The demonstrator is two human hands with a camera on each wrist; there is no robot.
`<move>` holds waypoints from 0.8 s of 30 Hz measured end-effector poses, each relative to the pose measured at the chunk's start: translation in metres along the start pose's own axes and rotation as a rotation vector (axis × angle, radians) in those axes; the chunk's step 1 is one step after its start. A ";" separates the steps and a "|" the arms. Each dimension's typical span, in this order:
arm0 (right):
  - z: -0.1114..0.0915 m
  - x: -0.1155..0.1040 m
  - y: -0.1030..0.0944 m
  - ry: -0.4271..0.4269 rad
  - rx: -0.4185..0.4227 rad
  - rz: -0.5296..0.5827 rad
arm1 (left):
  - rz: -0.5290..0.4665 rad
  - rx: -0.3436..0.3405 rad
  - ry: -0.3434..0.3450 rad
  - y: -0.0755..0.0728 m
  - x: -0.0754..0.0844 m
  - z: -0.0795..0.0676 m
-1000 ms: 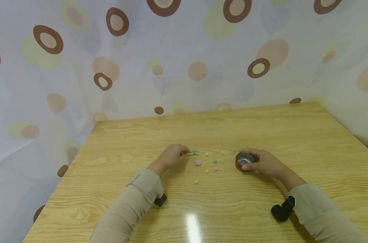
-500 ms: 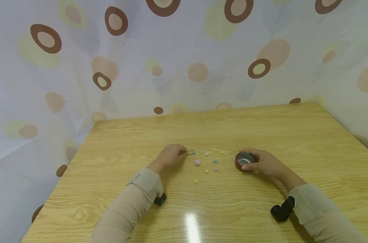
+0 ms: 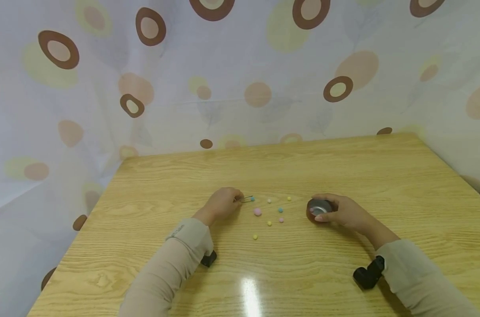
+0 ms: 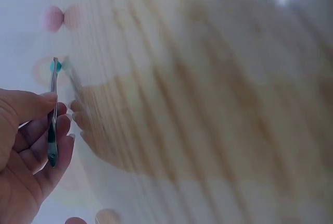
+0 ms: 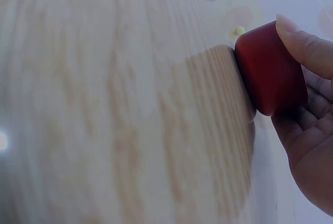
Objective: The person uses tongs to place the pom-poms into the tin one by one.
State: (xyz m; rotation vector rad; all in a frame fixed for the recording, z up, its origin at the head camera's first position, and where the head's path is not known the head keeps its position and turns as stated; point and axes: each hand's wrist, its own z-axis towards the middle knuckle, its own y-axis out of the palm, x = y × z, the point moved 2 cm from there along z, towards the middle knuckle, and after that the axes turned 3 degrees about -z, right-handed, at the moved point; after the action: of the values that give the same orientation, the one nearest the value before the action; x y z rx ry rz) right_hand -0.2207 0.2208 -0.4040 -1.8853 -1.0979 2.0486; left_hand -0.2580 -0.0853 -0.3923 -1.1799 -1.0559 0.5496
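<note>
My left hand [image 3: 223, 204] pinches a pair of metal tweezers [image 4: 52, 130] between thumb and fingers. The tweezer tips are at a small blue ball [image 3: 252, 199], which appears low at the tabletop; whether they grip it firmly I cannot tell. To the right, my right hand [image 3: 345, 213] holds a small round bowl [image 3: 320, 211] by its side, thumb on the near rim. In the right wrist view the bowl's outside [image 5: 270, 73] is dark red. Its inside is silvery, and a small pink ball [image 3: 312, 210] shows within at the left.
Between the hands lie a larger pink ball [image 3: 257, 212], a white ball [image 3: 269, 201], another blue ball [image 3: 280, 210], a small pink ball [image 3: 281, 220] and yellow balls [image 3: 255, 237]. They rest on a wooden table [image 3: 295, 273]. A patterned cloth [image 3: 232, 57] hangs behind.
The tweezer prongs, earlier spread on both sides of the blue ball and reaching past it, have drawn back slightly left, their tips now at the ball. The right hand and bowl have stayed put.
</note>
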 end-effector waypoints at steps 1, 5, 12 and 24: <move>0.000 0.000 0.000 0.001 0.000 0.002 | 0.002 0.000 0.000 0.000 0.000 0.000; 0.000 0.000 0.000 -0.001 0.000 0.007 | 0.009 -0.003 -0.001 0.000 0.000 0.000; 0.000 0.000 0.000 -0.016 -0.005 0.002 | 0.023 -0.001 -0.003 -0.001 0.003 0.000; 0.000 0.000 0.001 0.001 0.000 0.006 | 0.050 0.005 0.001 -0.001 0.005 0.001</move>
State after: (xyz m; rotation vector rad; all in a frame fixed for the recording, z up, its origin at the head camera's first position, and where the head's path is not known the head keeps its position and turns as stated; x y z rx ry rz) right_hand -0.2203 0.2200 -0.4046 -1.8911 -1.0930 2.0507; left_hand -0.2564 -0.0811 -0.3890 -1.2048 -1.0259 0.5897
